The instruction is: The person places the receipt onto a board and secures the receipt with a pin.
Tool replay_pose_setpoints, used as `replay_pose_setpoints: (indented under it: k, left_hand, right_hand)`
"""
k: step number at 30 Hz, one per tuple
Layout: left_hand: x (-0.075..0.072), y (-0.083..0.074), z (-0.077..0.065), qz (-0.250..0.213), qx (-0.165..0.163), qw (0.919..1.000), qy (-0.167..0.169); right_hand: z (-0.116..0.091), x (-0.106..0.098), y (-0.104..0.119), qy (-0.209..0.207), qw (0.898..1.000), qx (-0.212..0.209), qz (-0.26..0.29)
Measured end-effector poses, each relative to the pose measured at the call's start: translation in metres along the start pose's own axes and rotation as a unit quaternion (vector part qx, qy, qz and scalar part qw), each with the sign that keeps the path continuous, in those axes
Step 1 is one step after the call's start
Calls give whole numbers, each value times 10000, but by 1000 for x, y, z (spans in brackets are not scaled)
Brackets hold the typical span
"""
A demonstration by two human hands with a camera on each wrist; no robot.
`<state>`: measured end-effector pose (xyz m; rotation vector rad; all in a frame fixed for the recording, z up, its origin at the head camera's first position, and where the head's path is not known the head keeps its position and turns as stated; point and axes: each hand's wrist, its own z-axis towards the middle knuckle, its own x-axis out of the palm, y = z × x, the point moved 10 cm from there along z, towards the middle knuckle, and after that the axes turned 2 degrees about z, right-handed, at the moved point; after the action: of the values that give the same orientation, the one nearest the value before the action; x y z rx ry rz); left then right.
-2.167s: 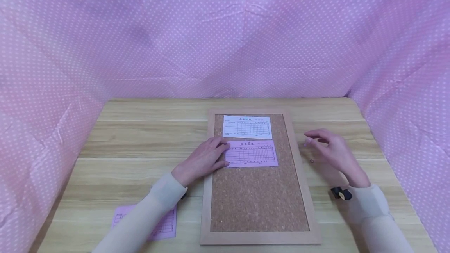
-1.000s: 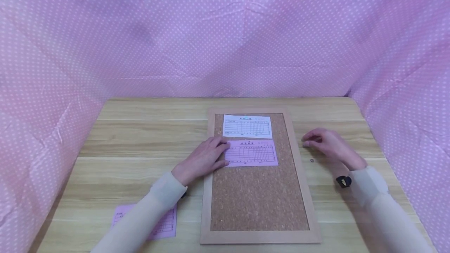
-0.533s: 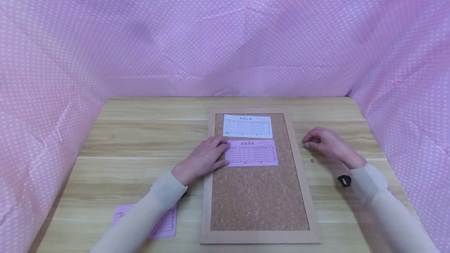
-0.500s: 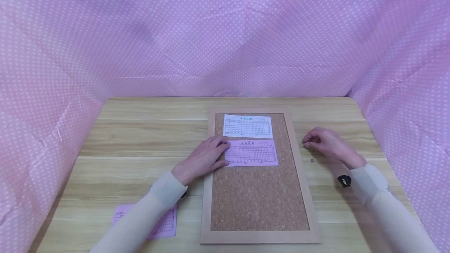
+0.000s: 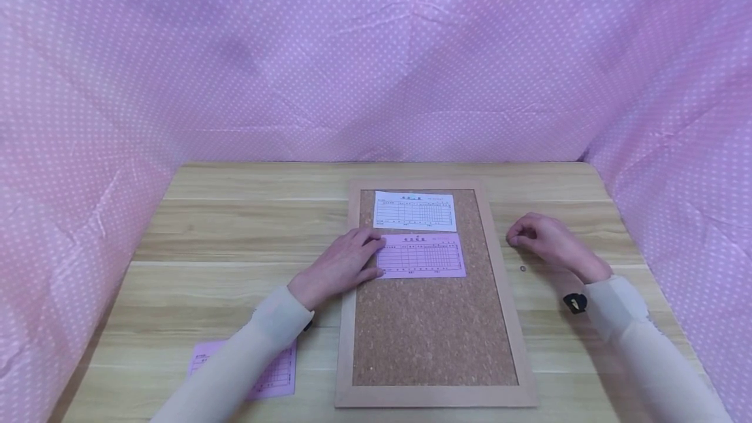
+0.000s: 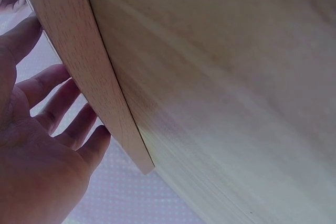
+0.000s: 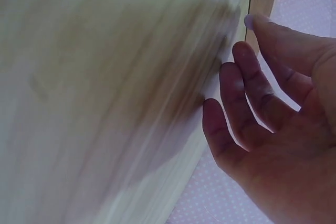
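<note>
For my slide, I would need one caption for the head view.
Left fingers touch a pink slip on the board, with a white slip beyond it; right hand beside the board.

1. Wood-grain table: pale top, browner streaks running crosswise, far corners rounded.
2. Pink-lilac polka-dot fabric: small white dots, hanging beyond the table's far edge and along its left and right sides, with scattered creases and a broad shaded patch at the back.

It was a makeshift booth; pink dotted cloth hung round three sides of a wood-grain tabletop.
</note>
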<state>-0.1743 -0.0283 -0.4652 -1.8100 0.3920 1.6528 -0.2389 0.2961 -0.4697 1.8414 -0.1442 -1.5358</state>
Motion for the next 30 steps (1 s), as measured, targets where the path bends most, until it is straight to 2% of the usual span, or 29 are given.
replay_pose_setpoints:
  k: [6,19,30]
  left_hand:
    - [1,0,0,-3,-18,10000,16]
    - [0,1,0,13,1,10000,-27]
    - [0,1,0,3,-18,10000,-11]
  right_hand:
    - [-2,-2,0,-80,9994,212,265]
    - [-8,-13,23,-808,9966,-60,181]
    - [-8,-17,45,-1365,9896,-184,426]
